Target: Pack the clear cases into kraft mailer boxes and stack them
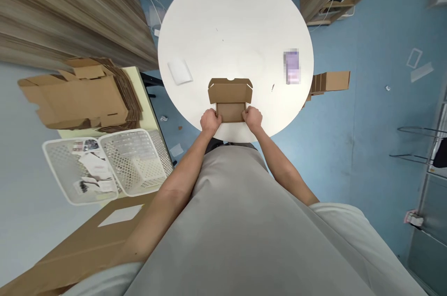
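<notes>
A small brown cardboard box (230,100) sits at the near edge of the round white table (233,21), its lid flap standing open away from me. My left hand (210,121) grips the box's left near corner, fingers curled round the side wall. My right hand (252,118) grips the right near corner the same way. A small white packet (179,71) lies on the table to the left of the box. A purple blurred item (292,66) lies on the table's right side.
A stack of flat brown cardboard blanks (84,93) lies on a side table at left, with two white mesh baskets (104,165) of small items in front. A large brown carton (80,249) sits lower left. More folded cartons (331,82) stand beyond the table's right edge.
</notes>
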`<state>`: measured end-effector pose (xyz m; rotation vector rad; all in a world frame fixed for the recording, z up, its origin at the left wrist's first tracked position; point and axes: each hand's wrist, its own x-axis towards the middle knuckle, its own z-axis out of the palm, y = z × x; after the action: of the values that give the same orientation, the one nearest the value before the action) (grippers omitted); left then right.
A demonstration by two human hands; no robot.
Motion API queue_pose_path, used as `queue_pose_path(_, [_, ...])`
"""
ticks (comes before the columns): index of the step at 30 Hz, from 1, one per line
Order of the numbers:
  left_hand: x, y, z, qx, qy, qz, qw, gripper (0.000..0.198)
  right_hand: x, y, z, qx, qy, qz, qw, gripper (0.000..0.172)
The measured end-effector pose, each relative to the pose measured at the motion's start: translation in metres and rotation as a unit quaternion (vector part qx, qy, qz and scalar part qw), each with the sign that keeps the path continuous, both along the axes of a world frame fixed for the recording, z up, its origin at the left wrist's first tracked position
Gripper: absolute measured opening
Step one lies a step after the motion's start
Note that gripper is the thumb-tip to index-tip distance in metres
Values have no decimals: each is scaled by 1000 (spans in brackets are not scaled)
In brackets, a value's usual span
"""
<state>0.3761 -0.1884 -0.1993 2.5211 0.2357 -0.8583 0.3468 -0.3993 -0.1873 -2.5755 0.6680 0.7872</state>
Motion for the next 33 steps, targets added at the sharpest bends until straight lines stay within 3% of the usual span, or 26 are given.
queue_pose_path(4, [21, 31, 3, -12, -46, 80, 996, 26, -13, -10, 20, -14, -32, -58, 998, 37])
queue_pose_path(9, [102, 73, -8, 8, -115, 201, 973, 55, -44, -18, 53, -28, -78, -128, 988, 35])
queue_pose_path(13, [165, 79, -20, -4, -78, 277, 958, 70, -68, -14, 76, -48, -112, -170, 978, 34])
queue_pose_path(16, [188, 72, -24, -1, -62, 295, 953, 82, -81, -7, 89, -63, -131, -199, 969, 36])
queue_pose_path(22, [192, 65, -25, -9, -73, 309, 948, 85, -94, 5, 110, -78, -150, -247, 954, 35])
queue_pose_path(28, [185, 88, -22, -98, -116, 292, 944, 54, -82, 3, 118, -53, -174, -221, 958, 35])
queue_pose_path(31, [161, 109, -14, -140, -133, 289, 938, 52, -66, 1, 120, -29, -194, -188, 962, 34])
queue_pose_path(33, [131, 122, -4, -173, -127, 296, 931, 54, -53, 4, 119, 13, -212, -158, 964, 33])
